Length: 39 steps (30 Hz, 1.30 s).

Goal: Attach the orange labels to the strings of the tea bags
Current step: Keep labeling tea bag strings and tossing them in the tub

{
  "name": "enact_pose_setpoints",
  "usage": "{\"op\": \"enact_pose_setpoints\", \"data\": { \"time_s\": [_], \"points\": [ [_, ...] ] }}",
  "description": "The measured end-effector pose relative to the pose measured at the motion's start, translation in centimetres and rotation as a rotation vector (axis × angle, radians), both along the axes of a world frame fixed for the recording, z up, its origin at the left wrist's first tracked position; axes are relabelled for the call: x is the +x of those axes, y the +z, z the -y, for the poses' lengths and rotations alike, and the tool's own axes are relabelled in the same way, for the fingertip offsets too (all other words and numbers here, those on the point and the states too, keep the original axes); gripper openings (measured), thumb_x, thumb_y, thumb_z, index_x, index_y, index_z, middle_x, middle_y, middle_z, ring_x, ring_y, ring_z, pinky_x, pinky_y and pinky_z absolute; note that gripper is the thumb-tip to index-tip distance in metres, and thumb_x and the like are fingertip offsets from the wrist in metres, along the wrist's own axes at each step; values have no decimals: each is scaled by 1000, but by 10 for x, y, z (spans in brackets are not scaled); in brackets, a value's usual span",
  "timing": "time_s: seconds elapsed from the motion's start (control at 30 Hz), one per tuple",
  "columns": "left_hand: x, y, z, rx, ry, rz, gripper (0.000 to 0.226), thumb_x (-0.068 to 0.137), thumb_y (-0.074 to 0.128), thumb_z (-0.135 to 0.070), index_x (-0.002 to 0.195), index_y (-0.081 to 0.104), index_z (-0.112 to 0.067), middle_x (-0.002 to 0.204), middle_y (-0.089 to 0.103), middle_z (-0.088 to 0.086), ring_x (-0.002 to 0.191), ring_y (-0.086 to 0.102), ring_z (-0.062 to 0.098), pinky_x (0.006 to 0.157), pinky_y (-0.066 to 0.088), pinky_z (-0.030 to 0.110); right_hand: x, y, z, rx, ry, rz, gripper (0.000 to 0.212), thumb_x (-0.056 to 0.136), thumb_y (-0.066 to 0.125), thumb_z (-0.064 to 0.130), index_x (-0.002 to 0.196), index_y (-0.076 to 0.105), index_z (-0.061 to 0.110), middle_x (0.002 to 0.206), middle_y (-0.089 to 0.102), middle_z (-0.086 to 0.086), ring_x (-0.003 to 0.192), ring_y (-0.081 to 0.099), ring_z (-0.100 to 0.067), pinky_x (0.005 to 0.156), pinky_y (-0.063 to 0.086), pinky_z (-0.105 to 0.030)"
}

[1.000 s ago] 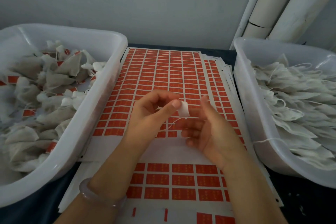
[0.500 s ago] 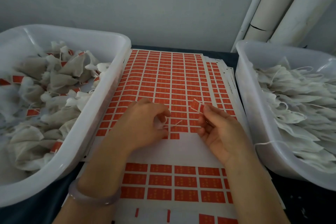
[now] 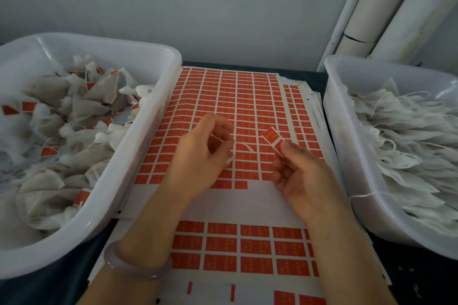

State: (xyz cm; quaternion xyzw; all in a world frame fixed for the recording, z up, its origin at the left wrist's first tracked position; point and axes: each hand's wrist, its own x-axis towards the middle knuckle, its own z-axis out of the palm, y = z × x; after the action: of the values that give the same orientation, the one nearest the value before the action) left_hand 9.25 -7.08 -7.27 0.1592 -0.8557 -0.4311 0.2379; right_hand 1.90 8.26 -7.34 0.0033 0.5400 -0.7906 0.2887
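Observation:
My right hand pinches a peeled orange label between thumb and fingers, lifted above the label sheet. My left hand is curled and pinches a thin white string whose free end points toward the label, a short gap away. The tea bag on that string is hidden inside or under the left hand. The sheet carries rows of orange labels, with a bare white strip below my hands.
A white tub on the left holds tea bags with orange labels. A white tub on the right holds unlabelled bags; one string hangs over its rim. More label sheets lie nearer me. White pipes stand back right.
The white-backed label seen between my fingers a second ago is now in my right hand, orange face up, lifted to the right. My left hand dropped lower with the string.

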Motion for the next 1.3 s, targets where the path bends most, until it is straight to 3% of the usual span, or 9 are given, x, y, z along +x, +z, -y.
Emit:
{"op": "enact_pose_setpoints", "data": {
  "time_s": [0.17,0.37,0.53,0.63,0.7,0.83,0.97,1.13,1.3],
  "points": [
    [-7,-14,-7,173,-35,192,21,89,61,-9,80,51,-25,81,67,-11,71,66,-1,57,53,14,1,-3,3,21,8,-42,18,83,66,17,71,77,24,73,71,-1,62,65,-10,54,53,-24],
    [-7,-10,-3,451,-38,188,20,85,67,-6,91,53,-19,83,71,-6,67,70,4,53,52,14,0,-5,3,15,-20,-84,25,86,64,16,67,76,26,69,69,1,59,63,-10,54,52,-23],
    [-8,-8,0,731,36,217,31,82,69,-6,100,51,-23,87,74,-2,75,72,13,77,59,36,-1,-5,1,-60,41,-144,8,70,68,22,68,75,24,82,73,-3,74,69,-17,65,57,-27],
    [-9,-5,1,1010,83,107,36,79,67,3,105,53,-17,94,73,7,79,73,20,70,59,34,2,-7,2,106,192,-314,6,68,71,20,65,72,25,91,73,-3,92,68,-20,82,54,-34],
    [-8,-4,1,1144,14,38,38,79,63,8,108,53,-13,94,73,12,82,72,23,62,58,29,7,-9,4,274,268,-447,13,74,74,16,67,72,27,80,71,6,85,67,-11,78,53,-26],
    [-8,-8,-3,1090,-37,33,29,82,62,7,103,53,-11,89,74,10,83,72,22,61,58,28,12,-12,9,343,209,-579,10,77,74,16,74,70,24,71,69,15,70,65,1,61,48,-8],
    [-7,-14,-4,1000,-95,-41,16,84,57,10,86,60,-5,87,74,10,83,72,21,62,56,25,10,-11,6,340,258,-634,10,77,74,14,75,69,22,67,67,16,66,63,3,59,46,-8],
    [-6,-15,-5,922,-129,-31,21,87,57,3,94,72,-11,90,74,8,83,72,20,64,57,26,8,-8,1,336,362,-664,14,78,73,11,73,68,22,65,66,14,64,62,4,60,46,-7],
    [-4,-12,-10,745,-231,8,33,82,65,0,103,71,-24,98,73,-6,84,72,17,68,58,27,0,-12,-1,233,139,-558,16,78,71,15,69,70,29,78,70,2,82,68,-18,77,56,-32]
  ]
}}
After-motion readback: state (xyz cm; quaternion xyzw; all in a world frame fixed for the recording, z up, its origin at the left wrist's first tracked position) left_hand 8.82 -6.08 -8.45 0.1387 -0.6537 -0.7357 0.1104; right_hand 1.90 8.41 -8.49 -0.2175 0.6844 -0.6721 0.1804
